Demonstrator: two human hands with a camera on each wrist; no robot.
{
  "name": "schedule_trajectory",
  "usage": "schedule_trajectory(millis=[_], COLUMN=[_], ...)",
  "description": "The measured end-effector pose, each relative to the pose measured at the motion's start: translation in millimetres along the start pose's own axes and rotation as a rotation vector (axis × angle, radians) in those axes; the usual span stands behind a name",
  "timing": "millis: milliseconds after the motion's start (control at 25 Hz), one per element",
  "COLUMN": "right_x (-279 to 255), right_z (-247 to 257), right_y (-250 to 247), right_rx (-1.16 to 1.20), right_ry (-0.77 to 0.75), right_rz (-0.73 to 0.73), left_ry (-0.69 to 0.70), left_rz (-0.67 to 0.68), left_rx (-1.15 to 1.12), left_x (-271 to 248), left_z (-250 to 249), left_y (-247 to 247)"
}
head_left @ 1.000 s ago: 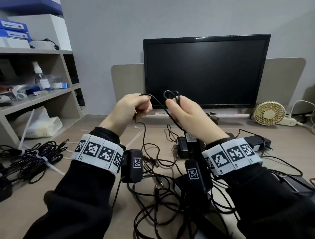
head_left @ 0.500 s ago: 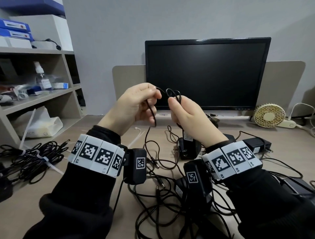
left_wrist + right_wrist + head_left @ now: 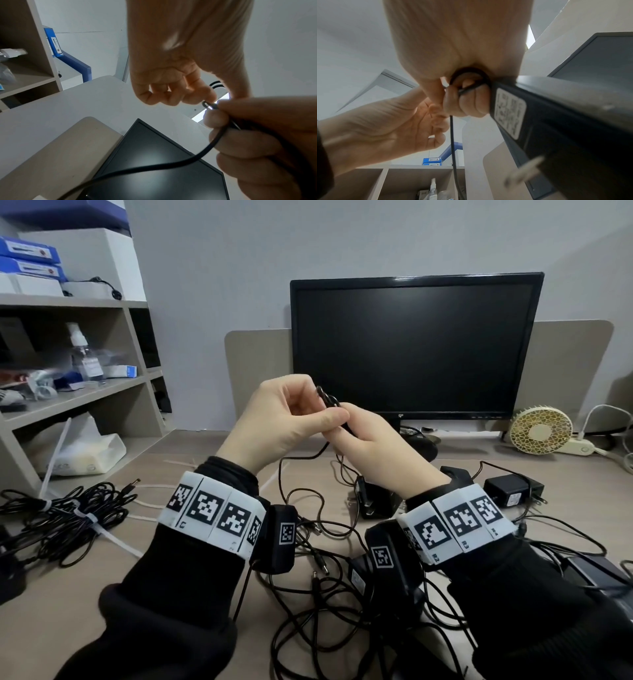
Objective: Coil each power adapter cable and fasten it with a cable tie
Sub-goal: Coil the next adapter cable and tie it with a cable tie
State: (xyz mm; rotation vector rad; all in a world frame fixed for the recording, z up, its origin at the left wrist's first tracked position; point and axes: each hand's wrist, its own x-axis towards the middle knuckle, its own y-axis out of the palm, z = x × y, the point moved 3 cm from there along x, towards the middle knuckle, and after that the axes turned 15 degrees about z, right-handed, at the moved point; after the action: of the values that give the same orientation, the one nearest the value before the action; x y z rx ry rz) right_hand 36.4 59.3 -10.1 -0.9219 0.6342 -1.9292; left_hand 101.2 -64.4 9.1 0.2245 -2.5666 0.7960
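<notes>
Head view: your right hand [image 3: 371, 448] & left hand [image 3: 281, 419] both pinch small cable [image 3: 329, 399] coil, fingers curled, over desk [image 3: 85, 594]

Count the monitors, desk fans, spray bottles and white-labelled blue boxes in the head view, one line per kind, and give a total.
Black flat-screen monitor: 1
Cream round desk fan: 1
Clear plastic spray bottle: 1
Flat blue boxes with white labels: 2
Total: 5
</notes>
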Motion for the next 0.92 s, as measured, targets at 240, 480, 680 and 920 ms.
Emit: schedule_trajectory(millis=[240,480,680,920], right_x=[1.0,1.0,2.9,-3.8], right_z=[-7.0,-19.6,-12.7,-11.7], right_y=[-19.8,-27.4,-20.7,-40.1], right_rx=[0.303,0.359,0.638,0.812], right_ry=[0.003,0.089,0.003,-0.050], right_rz=[-0.135,-0.236,-0.268,-0.386], left_ry=[-0.145,-0.181,-0.200,-0.318], left_rz=[0.235,0.488,0.518,0.414], left_rx=[0.114,0.145,0.125,0.269], left_x=[4.8,5.8,4.7,-2.6], left_z=[16.8,12.9,11.3,31.5], left_y=[17.0,49.5,50.7,8.6])
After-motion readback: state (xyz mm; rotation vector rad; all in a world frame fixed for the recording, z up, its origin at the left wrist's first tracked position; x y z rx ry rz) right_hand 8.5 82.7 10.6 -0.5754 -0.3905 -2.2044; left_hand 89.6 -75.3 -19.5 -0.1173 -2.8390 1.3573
